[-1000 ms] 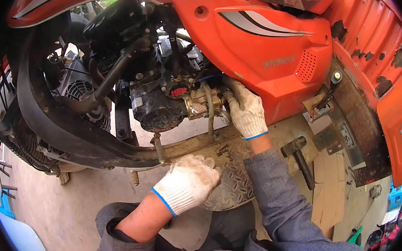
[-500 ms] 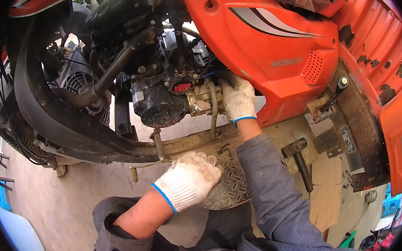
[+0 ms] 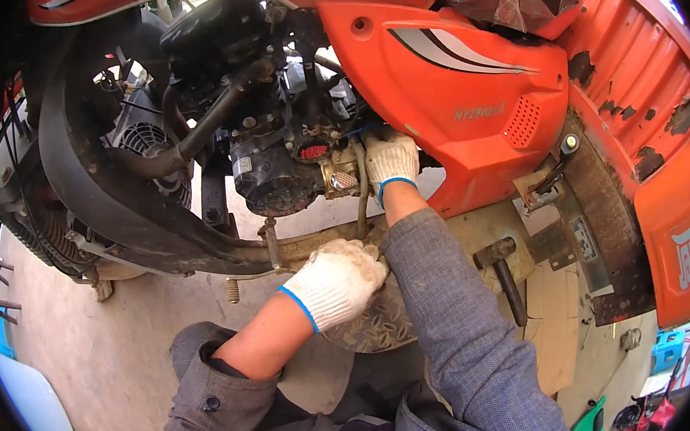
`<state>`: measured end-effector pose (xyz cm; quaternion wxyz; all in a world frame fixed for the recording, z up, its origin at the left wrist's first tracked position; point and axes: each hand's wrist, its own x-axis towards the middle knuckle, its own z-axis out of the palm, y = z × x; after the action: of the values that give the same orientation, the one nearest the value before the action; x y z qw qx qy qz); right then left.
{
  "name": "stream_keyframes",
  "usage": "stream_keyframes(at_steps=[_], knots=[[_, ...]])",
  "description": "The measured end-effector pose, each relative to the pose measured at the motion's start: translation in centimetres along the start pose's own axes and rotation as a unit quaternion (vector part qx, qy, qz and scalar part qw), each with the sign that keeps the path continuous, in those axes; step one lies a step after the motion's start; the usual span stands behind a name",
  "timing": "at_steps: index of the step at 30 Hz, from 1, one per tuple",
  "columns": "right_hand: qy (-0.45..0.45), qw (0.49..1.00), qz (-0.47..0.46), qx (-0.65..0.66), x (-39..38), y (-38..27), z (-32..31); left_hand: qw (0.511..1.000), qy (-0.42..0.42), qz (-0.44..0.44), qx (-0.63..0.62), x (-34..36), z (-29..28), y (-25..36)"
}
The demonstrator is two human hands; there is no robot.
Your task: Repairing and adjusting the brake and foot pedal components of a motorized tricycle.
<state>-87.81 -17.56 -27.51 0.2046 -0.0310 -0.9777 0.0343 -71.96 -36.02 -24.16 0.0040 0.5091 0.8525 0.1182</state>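
- The engine [image 3: 270,178], nearest your right hand, sits in the middle of the machine, with its dark round cover facing you.
- An orange side panel [image 3: 453,102] overhangs the spot where you are reaching, and its lower edge stands close above your right glove.
- A brass-coloured fitting [image 3: 338,179] is on the engine's right side, and a thin hose [image 3: 362,192] runs down in front of it, just left of your right hand.
- To your left, a black curved guard [image 3: 78,172] sweeps round the front, with a pipe [image 3: 197,125] slanting between it and the engine.
- A patterned footplate [image 3: 376,325] lies below, partly covered by your left hand and right sleeve [image 3: 468,308].
- Right of that sleeve lies a hammer [image 3: 503,279], its handle pointing toward you, near a flat sheet of cardboard [image 3: 550,324].
- Your right hand [image 3: 392,160], gloved, reaches up and away from you beside the hose; its fingertips are hidden, so how far they open or what they grip cannot be told.
- Your left hand [image 3: 339,279], gloved, is over the footplate's far edge, back upward, fingers curled inward; whether they enclose anything cannot be told.
- Your right forearm stretches long across the footplate; your left one is bent, its cuff pushed back.
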Motion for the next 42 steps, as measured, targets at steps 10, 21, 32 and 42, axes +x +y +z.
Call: stream_keyframes(at_steps=[10, 21, 32, 42], knots=[[-0.045, 0.951, 0.191, 0.24, 0.0, -0.9, -2.3, 1.0, 0.023, 0.004, -0.018, 0.7, 0.0, -0.9], [0.01, 1.0, -0.022, -0.013, 0.3, 0.8, 1.8, 1.0, 0.006, -0.012, 0.004, -0.1, -0.4, -1.2], [-0.025, 0.998, 0.038, 0.048, 0.7, 1.1, 2.5, 1.0, 0.001, -0.023, 0.014, -1.0, -0.4, -1.5], [-0.063, 0.996, 0.043, 0.049, 1.0, 0.8, 1.4, 0.999, 0.016, -0.035, 0.015, -1.0, 0.0, -1.2]])
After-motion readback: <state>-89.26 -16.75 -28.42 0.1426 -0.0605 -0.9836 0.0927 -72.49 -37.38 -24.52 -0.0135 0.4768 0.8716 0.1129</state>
